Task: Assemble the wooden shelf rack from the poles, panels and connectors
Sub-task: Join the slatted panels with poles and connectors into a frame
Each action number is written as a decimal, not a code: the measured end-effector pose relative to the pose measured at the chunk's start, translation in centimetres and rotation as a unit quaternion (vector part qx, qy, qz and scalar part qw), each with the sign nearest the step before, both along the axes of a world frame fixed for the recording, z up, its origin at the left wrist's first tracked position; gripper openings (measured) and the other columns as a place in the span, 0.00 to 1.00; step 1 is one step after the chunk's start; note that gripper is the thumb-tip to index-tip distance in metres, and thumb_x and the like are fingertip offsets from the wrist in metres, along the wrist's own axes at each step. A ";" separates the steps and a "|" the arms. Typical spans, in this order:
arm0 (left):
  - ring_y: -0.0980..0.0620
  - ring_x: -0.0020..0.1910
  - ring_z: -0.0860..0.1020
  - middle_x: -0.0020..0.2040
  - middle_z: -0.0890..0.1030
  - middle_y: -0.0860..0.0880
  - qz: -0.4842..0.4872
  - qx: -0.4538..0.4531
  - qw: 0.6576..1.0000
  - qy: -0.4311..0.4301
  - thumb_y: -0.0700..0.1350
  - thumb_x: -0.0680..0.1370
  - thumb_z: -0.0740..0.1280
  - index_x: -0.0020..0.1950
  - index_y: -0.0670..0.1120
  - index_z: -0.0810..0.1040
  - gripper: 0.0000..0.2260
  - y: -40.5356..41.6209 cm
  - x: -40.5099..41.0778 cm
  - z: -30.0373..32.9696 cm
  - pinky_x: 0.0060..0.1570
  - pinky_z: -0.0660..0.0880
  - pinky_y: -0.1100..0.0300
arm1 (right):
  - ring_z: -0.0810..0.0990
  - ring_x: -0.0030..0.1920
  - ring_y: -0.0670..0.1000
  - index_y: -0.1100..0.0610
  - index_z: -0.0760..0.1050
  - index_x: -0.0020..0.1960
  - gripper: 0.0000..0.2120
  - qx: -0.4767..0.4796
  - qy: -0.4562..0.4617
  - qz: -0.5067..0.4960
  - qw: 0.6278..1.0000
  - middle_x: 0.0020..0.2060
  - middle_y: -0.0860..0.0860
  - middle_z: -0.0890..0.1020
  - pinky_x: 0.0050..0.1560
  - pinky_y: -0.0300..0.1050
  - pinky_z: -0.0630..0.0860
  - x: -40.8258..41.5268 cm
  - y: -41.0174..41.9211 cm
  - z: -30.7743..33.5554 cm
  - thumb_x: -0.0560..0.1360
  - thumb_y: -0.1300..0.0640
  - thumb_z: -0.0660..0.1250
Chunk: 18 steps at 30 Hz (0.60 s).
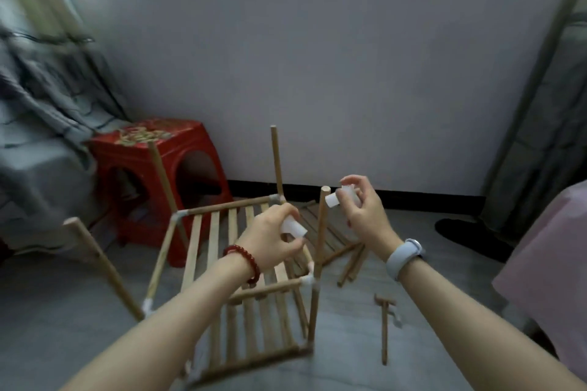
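Observation:
A partly built wooden rack [219, 232] stands on the floor in front of me, with two slatted shelves joined by white connectors and several upright poles. My left hand [270, 241] holds a white connector [293, 227] above the upper shelf. My right hand [365, 209] pinches a second white connector [336, 198] right beside the top of the near right pole [322, 225]. Another slatted panel [320, 225] lies on the floor behind the rack, partly hidden by my hands.
A red plastic stool [165, 181] stands behind the rack at the left, next to grey fabric [41, 124]. Loose poles [352, 260] and a small wooden mallet [385, 324] lie on the floor at the right. A pink cloth [546, 263] edges the right side.

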<state>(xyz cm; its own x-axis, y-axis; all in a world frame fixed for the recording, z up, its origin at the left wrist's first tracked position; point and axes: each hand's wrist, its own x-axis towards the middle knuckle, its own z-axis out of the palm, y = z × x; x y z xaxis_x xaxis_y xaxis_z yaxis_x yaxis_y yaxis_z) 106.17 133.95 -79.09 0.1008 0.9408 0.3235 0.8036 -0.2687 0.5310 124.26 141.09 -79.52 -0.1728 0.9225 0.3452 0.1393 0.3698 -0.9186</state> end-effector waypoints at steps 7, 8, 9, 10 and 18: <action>0.63 0.42 0.72 0.51 0.73 0.54 0.056 0.060 0.993 -0.087 0.39 0.72 0.69 0.55 0.48 0.73 0.13 -0.6 -4.2 2.5 0.40 0.67 0.79 | 0.73 0.51 0.52 0.51 0.65 0.61 0.15 0.085 -0.128 -0.036 0.987 0.53 0.53 0.72 0.46 0.40 0.68 -2.3 1.2 4.3 0.76 0.61 0.61; 0.62 0.41 0.73 0.51 0.74 0.54 0.062 0.056 0.991 -0.106 0.40 0.72 0.70 0.55 0.49 0.73 0.13 -0.6 -4.6 2.5 0.40 0.68 0.79 | 0.72 0.54 0.52 0.53 0.64 0.64 0.18 0.090 -0.161 -0.036 0.982 0.55 0.52 0.72 0.48 0.39 0.67 -2.3 1.4 4.8 0.76 0.61 0.61; 0.61 0.41 0.73 0.51 0.74 0.54 0.067 0.049 0.989 -0.123 0.40 0.72 0.70 0.53 0.50 0.72 0.13 -0.6 -4.9 2.4 0.39 0.69 0.78 | 0.71 0.57 0.52 0.56 0.64 0.66 0.19 0.090 -0.203 -0.027 0.975 0.56 0.53 0.72 0.51 0.39 0.67 -2.2 1.7 5.2 0.77 0.61 0.61; 0.60 0.40 0.74 0.50 0.75 0.54 0.070 0.043 0.986 -0.142 0.41 0.72 0.70 0.52 0.51 0.72 0.12 -0.6 -5.1 2.3 0.37 0.69 0.77 | 0.70 0.59 0.52 0.58 0.64 0.67 0.19 0.085 -0.246 -0.011 0.965 0.57 0.54 0.72 0.53 0.39 0.66 -2.2 1.9 5.6 0.77 0.61 0.61; 0.59 0.48 0.73 0.50 0.75 0.54 0.065 0.008 0.973 -0.220 0.45 0.72 0.71 0.48 0.55 0.71 0.11 -0.2 -5.6 1.5 0.38 0.67 0.72 | 0.70 0.64 0.49 0.59 0.66 0.70 0.18 0.058 -0.358 0.080 0.928 0.64 0.52 0.73 0.59 0.35 0.63 -2.0 2.5 7.6 0.80 0.62 0.57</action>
